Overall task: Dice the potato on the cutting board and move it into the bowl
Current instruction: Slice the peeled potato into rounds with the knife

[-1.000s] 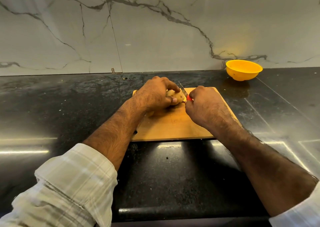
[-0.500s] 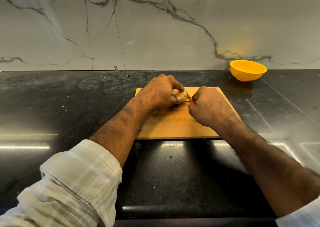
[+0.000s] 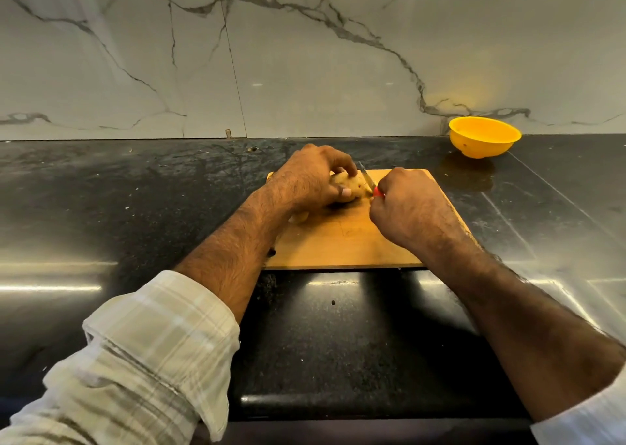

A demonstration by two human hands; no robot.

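Compared with half a second ago, little has changed: the left hand (image 3: 311,180) still curls over the potato (image 3: 352,185), and the right hand (image 3: 406,207) still closes its grip round the red handle of the knife (image 3: 369,182). The blade tip now shows a little more above the potato, slanting toward 11 o'clock, and the blade seems to rest against the potato's right end, though the fingers hide the contact.

The potato lies on the far part of the cutting board (image 3: 338,244), toward its 11 o'clock corner, pinned under the left fingers with the thumb pressing its near side. A pale piece (image 3: 299,217), probably cut potato, peeks out beneath the left wrist near the board's left edge.

The near half of the board is bare wood, and its near edge runs parallel to the front edge of the black tabletop (image 3: 338,343), with a broad band of dark stone between them. The yellow bowl (image 3: 484,137) stands at 2 o'clock from the board, well apart from it and just beside the marble wall (image 3: 305,54). Open tabletop lies between the board's right edge and the bowl, and more stretches away at 9 o'clock. A checked sleeve (image 3: 152,343) covers the left forearm near the front edge.
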